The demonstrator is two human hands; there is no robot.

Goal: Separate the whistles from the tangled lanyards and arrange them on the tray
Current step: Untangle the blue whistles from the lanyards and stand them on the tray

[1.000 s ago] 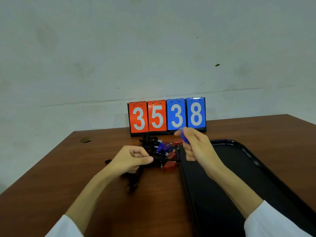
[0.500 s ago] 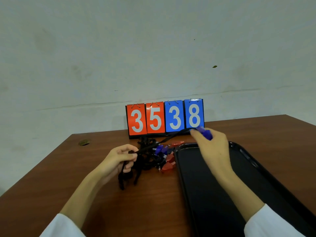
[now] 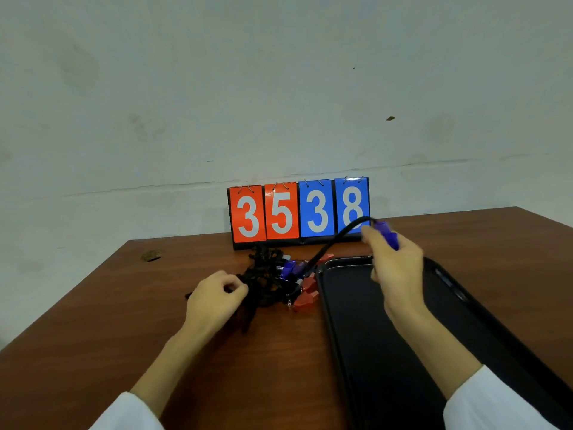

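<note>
Brown wood-grain laminate covers the surface [image 3: 93, 321], and a glossy black plastic tray [image 3: 356, 336] with a raised, rounded rim lies along its right side, nothing resting in the part that shows. Just off the tray's far-left corner sits the tangle of black lanyards [image 3: 266, 274], woven cords knotted into a loose heap. Blue whistles [image 3: 290, 268] and wedge-shaped red whistles [image 3: 305, 299] of shiny plastic are caught in its right side, touching the tray's left edge.

Of the two hands, the left hand [image 3: 214, 301] is curled, its thumb and forefinger pinching cords at the heap's near-left side. The right hand [image 3: 397, 274] is raised over the tray's far edge, its fingers closed round a blue whistle [image 3: 387, 235]. From that whistle one black cord [image 3: 338, 235] arcs down into the heap.

At the surface's far edge stands a flip scoreboard [image 3: 297, 212] with two red cards and two blue cards reading 3538.
</note>
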